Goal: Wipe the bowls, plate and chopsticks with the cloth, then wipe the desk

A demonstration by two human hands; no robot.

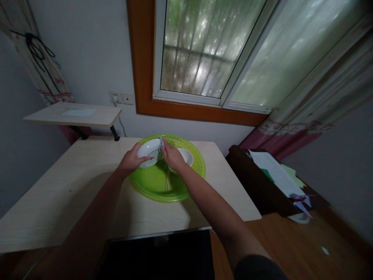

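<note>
A white shallow dish (150, 149) with a small printed mark is tilted above the left part of a round green tray (151, 188). My left hand (131, 159) grips the dish by its left side, thumb over the inside. At the right rim, my right hand (172, 155) has closed fingers pressing a small pale greyish piece (161, 144), which looks like cloth, against the dish. Partly hidden behind my right hand, a white bowl (186, 156) sits on the tray. A pair of chopsticks (168, 181) lies on the tray below that hand.
The tray rests on a pale wooden table (96, 186). A small raised shelf (72, 112) with a paper sheet stands at the back left, near a wall socket (121, 98). To the right, papers (276, 171) lie on a dark piece of furniture (247, 181).
</note>
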